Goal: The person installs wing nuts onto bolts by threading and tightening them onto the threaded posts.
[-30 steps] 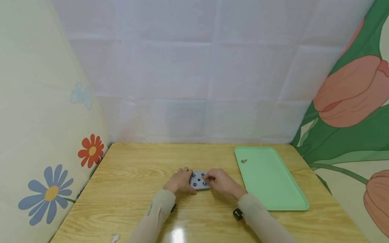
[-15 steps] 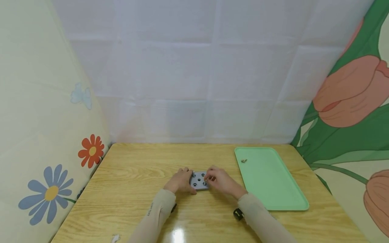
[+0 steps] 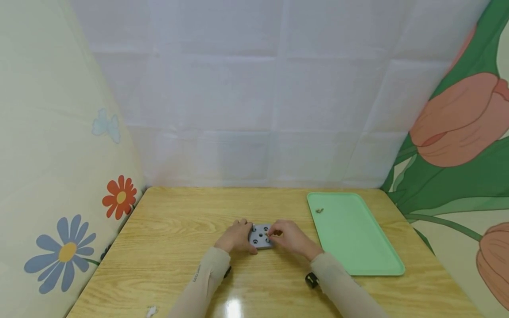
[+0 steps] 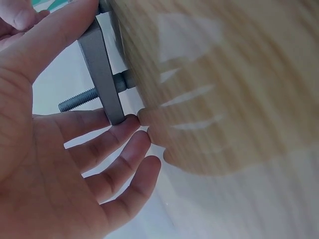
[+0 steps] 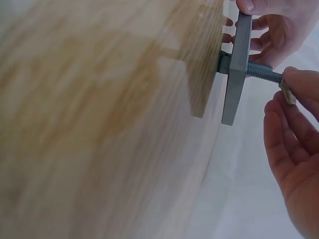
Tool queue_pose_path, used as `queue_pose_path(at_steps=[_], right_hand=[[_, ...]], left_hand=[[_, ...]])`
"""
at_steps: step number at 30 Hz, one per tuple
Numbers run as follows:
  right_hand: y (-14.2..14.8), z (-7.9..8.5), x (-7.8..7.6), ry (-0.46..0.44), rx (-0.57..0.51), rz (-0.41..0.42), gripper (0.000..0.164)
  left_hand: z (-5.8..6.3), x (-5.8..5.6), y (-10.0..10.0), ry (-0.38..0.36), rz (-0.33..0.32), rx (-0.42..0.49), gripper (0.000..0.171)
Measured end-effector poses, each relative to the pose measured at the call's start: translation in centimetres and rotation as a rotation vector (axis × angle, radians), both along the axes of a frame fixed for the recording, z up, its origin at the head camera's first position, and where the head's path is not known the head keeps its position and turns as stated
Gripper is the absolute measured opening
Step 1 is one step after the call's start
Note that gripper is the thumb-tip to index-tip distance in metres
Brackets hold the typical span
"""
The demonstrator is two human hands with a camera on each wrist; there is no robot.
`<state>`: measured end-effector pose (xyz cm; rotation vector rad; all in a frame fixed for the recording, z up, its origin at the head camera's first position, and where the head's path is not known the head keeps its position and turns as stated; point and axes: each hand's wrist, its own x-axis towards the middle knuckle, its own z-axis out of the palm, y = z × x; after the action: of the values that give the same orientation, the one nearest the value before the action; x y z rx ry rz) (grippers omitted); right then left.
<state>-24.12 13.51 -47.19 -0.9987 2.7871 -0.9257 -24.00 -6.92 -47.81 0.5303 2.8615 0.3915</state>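
Note:
A grey metal plate (image 3: 261, 244) with several holes lies near the middle of the table. My left hand (image 3: 236, 237) grips its left side between thumb and fingers. Threaded bolts stand up through the plate, one bolt (image 4: 79, 99) near my left fingers, their heads below it. My right hand (image 3: 292, 238) is over the plate's right side. Between its thumb and fingers it pinches a small brass-coloured wing nut (image 5: 287, 93), at the tip of another bolt (image 5: 264, 72). The fingers partly cover the nut, so I cannot tell whether it sits on the thread.
A green tray (image 3: 358, 238) lies to the right, with small brass-coloured pieces (image 3: 319, 210) near its far left corner. A small white object (image 3: 151, 311) is at the table's (image 3: 179, 212) front left. A white cloth (image 3: 238, 97) hangs behind.
My right fingers shift slightly at the bolt while still pinching the wing nut. The left hand and the plate stay in place.

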Motion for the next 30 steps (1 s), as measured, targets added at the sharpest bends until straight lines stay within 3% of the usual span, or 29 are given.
queue_pose_path(at_steps=[10, 26, 30], right_hand=[[0.58, -0.12, -0.06, 0.032, -0.033, 0.08, 0.022], [0.47, 0.46, 0.05, -0.025, 0.025, 0.06, 0.016], [0.26, 0.62, 0.09, -0.003, 0.019, 0.064, 0.012]], left_hand=[[0.17, 0.1, -0.05, 0.013, -0.008, 0.009, 0.085], [0.11, 0.07, 0.07, -0.002, 0.005, 0.004, 0.086], [0.13, 0.05, 0.12, -0.005, 0.009, 0.009, 0.086]])
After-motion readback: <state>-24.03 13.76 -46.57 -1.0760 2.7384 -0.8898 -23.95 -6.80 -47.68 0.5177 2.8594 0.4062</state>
